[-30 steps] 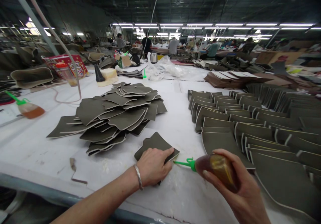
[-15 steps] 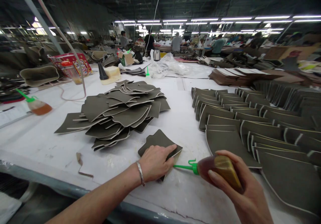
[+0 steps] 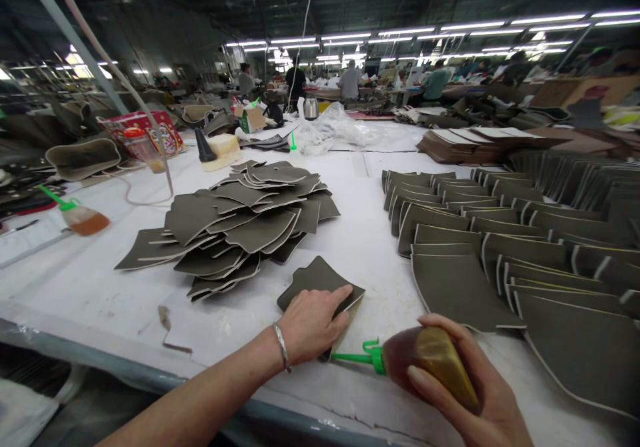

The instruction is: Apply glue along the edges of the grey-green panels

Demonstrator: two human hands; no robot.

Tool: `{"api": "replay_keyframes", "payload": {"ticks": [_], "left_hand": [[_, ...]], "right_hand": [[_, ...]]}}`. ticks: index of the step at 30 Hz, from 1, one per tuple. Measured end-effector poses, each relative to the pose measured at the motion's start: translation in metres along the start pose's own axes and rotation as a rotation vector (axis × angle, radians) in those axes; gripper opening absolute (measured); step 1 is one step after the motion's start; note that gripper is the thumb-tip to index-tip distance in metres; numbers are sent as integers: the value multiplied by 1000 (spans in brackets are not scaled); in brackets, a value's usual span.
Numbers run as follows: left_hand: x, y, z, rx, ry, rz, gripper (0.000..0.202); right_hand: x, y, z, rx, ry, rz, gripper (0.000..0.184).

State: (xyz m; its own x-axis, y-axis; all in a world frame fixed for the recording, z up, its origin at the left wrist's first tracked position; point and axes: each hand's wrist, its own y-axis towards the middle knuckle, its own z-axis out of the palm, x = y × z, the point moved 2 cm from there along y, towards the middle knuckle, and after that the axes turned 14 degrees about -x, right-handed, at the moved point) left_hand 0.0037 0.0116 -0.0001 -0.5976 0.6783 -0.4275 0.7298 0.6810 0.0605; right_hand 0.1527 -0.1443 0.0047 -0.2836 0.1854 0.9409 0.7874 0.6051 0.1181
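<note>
My left hand (image 3: 315, 320) lies on a dark olive, leather-like panel (image 3: 316, 277), pressing it against the table with the index finger stretched out. Part of that panel is hidden beneath the hand. In my right hand (image 3: 475, 387) is a squeeze bottle (image 3: 430, 360) of brown liquid, tipped on its side, with fingers and thumb around its body. Its thin green nozzle (image 3: 353, 357) points left, and the tip is at the panel's near edge, just below my left hand. Whether the tip touches cannot be seen.
A loose heap of similar panels (image 3: 240, 213) is behind my left hand. Overlapping rows of panels (image 3: 445, 280) cover the right side. A second green-tipped bottle (image 3: 87, 220) stands far left. A narrow scrap (image 3: 170, 333) lies near the table's front edge (image 3: 125, 370). Several people work in the background.
My right hand has moved the bottle slightly left and towards me, so the nozzle tip has slid down along the panel's edge. My left hand stays on the panel.
</note>
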Motion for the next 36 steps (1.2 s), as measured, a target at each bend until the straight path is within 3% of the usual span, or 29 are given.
{"api": "replay_keyframes", "payload": {"ticks": [5,10,14,17,22,27,32,36], "left_hand": [[0,1,1,-3,-4,1,50],[-1,1,1,3,8,0,50],[-1,1,0,2,1,-5,49],[-1,1,-1,19,0,-5,49],[-2,3,-2,20,4,-2,50],[-1,3,-3,25,9,-12,50],[-1,3,-2,35,28,-11,51],[-1,5,-1,47,10,-8,50]], "right_hand": [[-8,3,-3,-40,-63,-97,45],[-26,11,-7,66,-92,-296,42],[-29,18,-11,-52,-142,-327,43],[-29,15,-10,-69,-119,-304,44],[-34,14,-8,39,-98,-352,42],[-32,19,-11,-112,-109,-236,44],[-25,11,-3,8,-13,-124,45],[-27,34,-6,-83,-62,-158,46]]}}
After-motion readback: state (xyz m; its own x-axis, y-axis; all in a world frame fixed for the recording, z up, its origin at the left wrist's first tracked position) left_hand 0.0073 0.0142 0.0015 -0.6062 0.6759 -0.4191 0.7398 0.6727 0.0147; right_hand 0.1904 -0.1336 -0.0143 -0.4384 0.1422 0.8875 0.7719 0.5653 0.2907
